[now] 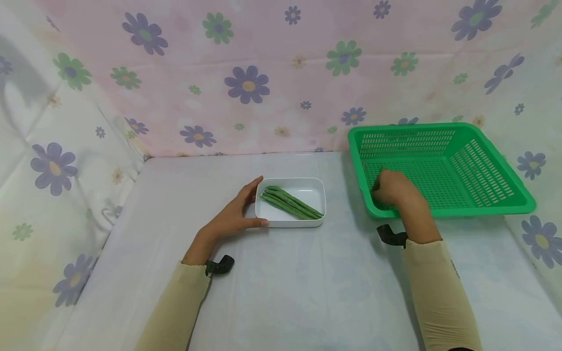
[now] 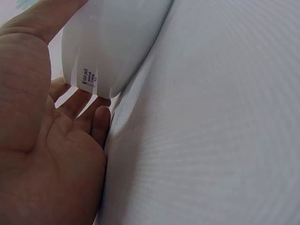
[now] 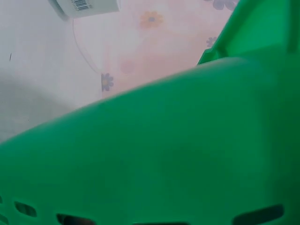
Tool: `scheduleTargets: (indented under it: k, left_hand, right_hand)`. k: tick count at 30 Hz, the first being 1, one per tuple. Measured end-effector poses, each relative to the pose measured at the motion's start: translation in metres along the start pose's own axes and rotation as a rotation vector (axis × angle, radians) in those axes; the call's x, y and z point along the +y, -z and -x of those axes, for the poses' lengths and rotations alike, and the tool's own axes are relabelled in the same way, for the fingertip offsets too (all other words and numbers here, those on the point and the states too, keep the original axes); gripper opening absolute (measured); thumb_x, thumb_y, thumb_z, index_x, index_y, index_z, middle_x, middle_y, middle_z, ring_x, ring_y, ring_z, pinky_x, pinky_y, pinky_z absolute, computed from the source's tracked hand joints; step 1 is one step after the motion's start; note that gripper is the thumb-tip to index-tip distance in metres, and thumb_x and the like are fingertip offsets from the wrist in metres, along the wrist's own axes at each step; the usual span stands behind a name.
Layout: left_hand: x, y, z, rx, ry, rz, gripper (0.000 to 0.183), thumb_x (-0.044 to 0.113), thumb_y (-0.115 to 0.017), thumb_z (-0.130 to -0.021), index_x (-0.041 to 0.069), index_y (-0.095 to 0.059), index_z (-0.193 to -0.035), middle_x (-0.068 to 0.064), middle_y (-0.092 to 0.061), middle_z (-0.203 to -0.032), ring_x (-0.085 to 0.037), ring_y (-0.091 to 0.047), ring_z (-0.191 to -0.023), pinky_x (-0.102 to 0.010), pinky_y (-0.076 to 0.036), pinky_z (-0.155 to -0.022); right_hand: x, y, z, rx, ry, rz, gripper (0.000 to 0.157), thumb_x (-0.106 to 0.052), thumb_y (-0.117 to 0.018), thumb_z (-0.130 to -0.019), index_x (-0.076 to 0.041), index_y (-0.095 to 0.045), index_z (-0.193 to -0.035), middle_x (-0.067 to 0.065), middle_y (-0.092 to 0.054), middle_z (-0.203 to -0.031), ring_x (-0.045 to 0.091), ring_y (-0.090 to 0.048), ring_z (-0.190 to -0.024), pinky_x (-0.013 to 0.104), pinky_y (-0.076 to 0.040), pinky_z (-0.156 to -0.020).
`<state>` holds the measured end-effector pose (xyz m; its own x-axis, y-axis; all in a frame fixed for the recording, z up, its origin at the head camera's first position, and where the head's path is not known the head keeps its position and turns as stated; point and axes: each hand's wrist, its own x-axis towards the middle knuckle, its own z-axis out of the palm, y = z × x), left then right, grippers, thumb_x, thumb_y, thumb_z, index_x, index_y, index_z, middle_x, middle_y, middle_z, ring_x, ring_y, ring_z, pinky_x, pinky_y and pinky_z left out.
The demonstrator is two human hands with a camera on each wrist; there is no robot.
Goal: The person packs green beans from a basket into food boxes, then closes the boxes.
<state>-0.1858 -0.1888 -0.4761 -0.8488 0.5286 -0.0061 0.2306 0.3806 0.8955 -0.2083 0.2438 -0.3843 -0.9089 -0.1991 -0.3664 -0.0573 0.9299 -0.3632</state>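
A white rectangular dish [image 1: 311, 187] stands on the table in the head view, with several green beans [image 1: 291, 202] lying slantwise in it. My left hand [image 1: 232, 217] holds the dish's left end, thumb along the near side and fingers at the far corner. The left wrist view shows those fingers [image 2: 77, 104] against the dish's printed outer wall [image 2: 115, 42]. Inside the left part of a green plastic basket [image 1: 439, 178] is my right hand [image 1: 392, 187], bent downward. Its fingertips are hidden, and the basket wall [image 3: 154, 150] blocks the right wrist view.
A pale cloth covers the table [image 1: 281, 282]. Behind it hangs a pink flowered curtain [image 1: 281, 117], with flowered cloth [image 1: 52, 214] at both sides. The basket stands at the back right, apart from the dish.
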Motion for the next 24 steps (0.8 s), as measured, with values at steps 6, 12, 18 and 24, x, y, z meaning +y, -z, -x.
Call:
scheduleTargets:
  k: [6,12,18,24]
  left_hand:
    - [-0.001,0.001,0.0,-0.001,-0.006,0.003,0.116,0.023,-0.091,-0.087,0.029,-0.012,-0.172,0.004,-0.025,-0.173,-0.027,-0.038,-0.153,-0.051,-0.027,-0.128]
    - [-0.001,0.001,0.0,-0.002,-0.005,0.01,0.116,0.02,-0.091,-0.087,0.028,-0.013,-0.172,0.002,-0.024,-0.173,-0.028,-0.039,-0.153,-0.052,-0.027,-0.127]
    - [0.001,0.001,0.0,0.006,0.003,0.017,0.117,0.014,-0.091,-0.087,0.029,-0.012,-0.172,-0.005,-0.024,-0.174,-0.033,-0.039,-0.152,-0.054,-0.026,-0.127]
    - [0.018,0.002,0.003,-0.004,0.006,0.038,0.115,0.007,-0.089,-0.087,0.022,-0.012,-0.172,-0.017,-0.023,-0.173,-0.041,-0.037,-0.152,-0.059,-0.026,-0.126]
  right_hand:
    - [-0.002,0.001,-0.001,0.038,-0.022,-0.022,0.032,-0.006,-0.06,-0.096,0.014,-0.074,-0.117,0.033,-0.071,-0.117,0.041,-0.068,-0.099,0.05,-0.058,-0.08]
    - [-0.002,0.0,0.001,0.186,-0.044,-0.062,0.026,-0.005,-0.065,-0.094,0.013,-0.078,-0.107,0.032,-0.075,-0.104,0.049,-0.068,-0.096,0.055,-0.06,-0.079]
    - [-0.002,-0.003,0.004,0.389,-0.065,-0.106,0.025,-0.001,-0.058,-0.089,0.009,-0.08,-0.093,0.026,-0.076,-0.089,0.047,-0.068,-0.086,0.057,-0.058,-0.075]
    - [-0.005,-0.003,0.009,0.515,-0.074,-0.138,0.024,-0.001,-0.058,-0.09,0.008,-0.08,-0.092,0.027,-0.075,-0.088,0.04,-0.064,-0.073,0.052,-0.055,-0.063]
